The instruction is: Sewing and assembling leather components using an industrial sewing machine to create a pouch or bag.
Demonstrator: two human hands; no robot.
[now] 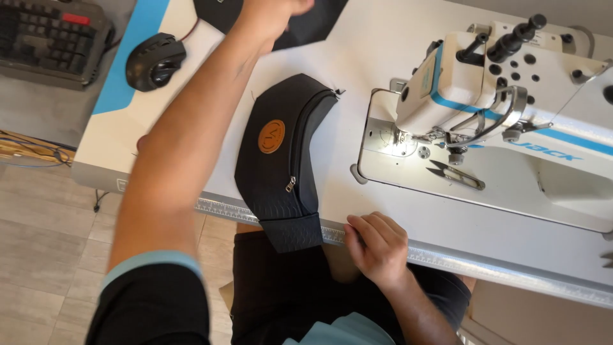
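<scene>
Pouch [281,163] black, mid-table | L hand [271,16] on dark fabric [306,29], grip unclear | R hand [377,246] flat, table edge | sewing machine [504,96] right

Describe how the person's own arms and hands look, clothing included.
Both arms are bare from the sleeve down. The left arm comes out of a short black sleeve edged with a light blue cuff band. The left hand and the right hand wear no gloves; no rings or watch show. The right hand's fingers are bare, with short nails.

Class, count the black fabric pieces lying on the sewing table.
2: a zippered pouch with a round tan patch at the near edge, and a flat piece at the far edge under the left hand. More may be hidden.
</scene>
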